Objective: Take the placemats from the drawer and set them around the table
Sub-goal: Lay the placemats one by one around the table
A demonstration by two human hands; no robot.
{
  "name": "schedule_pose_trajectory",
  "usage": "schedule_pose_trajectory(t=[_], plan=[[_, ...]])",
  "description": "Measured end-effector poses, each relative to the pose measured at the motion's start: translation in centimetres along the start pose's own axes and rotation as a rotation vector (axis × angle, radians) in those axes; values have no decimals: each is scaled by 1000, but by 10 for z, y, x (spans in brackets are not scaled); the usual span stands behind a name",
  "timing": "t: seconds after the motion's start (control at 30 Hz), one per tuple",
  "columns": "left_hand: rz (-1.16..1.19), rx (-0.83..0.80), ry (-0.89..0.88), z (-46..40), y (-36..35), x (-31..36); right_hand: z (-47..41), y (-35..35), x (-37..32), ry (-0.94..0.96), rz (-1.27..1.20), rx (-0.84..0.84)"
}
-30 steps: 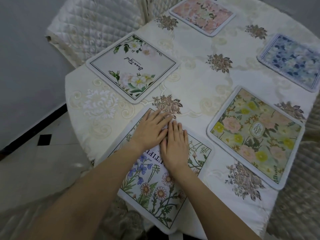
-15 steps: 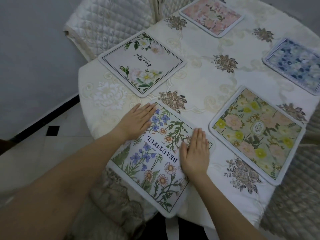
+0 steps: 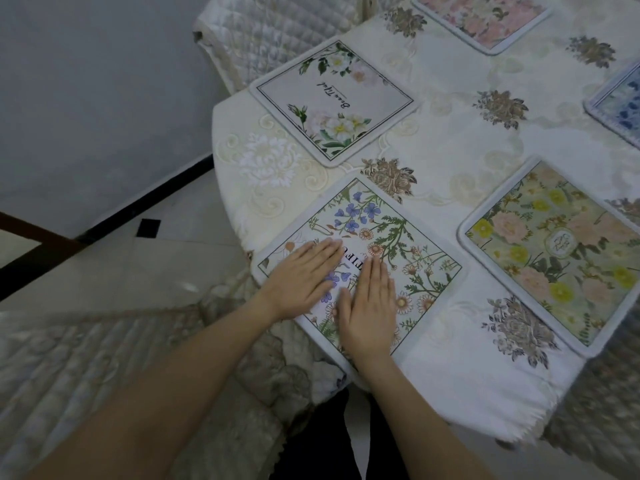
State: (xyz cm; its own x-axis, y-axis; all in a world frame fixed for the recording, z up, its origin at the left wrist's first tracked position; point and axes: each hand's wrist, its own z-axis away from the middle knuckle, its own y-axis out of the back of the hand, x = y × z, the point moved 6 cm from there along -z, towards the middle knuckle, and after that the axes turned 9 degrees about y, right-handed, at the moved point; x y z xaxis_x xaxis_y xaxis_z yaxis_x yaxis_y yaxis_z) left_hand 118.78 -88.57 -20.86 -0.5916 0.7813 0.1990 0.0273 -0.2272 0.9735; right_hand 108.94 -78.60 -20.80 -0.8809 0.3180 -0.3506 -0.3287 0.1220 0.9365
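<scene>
Left hand [image 3: 301, 278] and right hand [image 3: 369, 306], fingers flat, press wildflower placemat [image 3: 415, 244]

Matt cloth placemat [image 3: 408, 244], embroidered satin tablecloth [image 3: 460, 161]

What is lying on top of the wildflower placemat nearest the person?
Both hands, left and right, lie flat on the wildflower placemat, covering most of its printed word.

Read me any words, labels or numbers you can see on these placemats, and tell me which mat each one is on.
"TIFU": bold upside-down capitals on the wildflower placemat nearest the person, the other letters hidden under the left hand and right hand.
Cursive script on the white-rose placemat: upside down, too blurred to read.
Round emblem on the green placemat with yellow and pink flowers: lettering too small to read.
</scene>
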Motion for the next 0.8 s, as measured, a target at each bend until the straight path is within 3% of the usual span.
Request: schedule_pose_trajectory(t=[0.2,0.33,0.43,0.8], plan=[[51,-15,117,13,10,-33,29,19,45,-1,22,-73],[98,-9,226,9,30,-20,30,39,53,109,-13,-196],[159,34,272,6,54,2,29,75,61,58,-140,-159],[274,249,-141,35,131,201,153,217,110,-115,12,145]])
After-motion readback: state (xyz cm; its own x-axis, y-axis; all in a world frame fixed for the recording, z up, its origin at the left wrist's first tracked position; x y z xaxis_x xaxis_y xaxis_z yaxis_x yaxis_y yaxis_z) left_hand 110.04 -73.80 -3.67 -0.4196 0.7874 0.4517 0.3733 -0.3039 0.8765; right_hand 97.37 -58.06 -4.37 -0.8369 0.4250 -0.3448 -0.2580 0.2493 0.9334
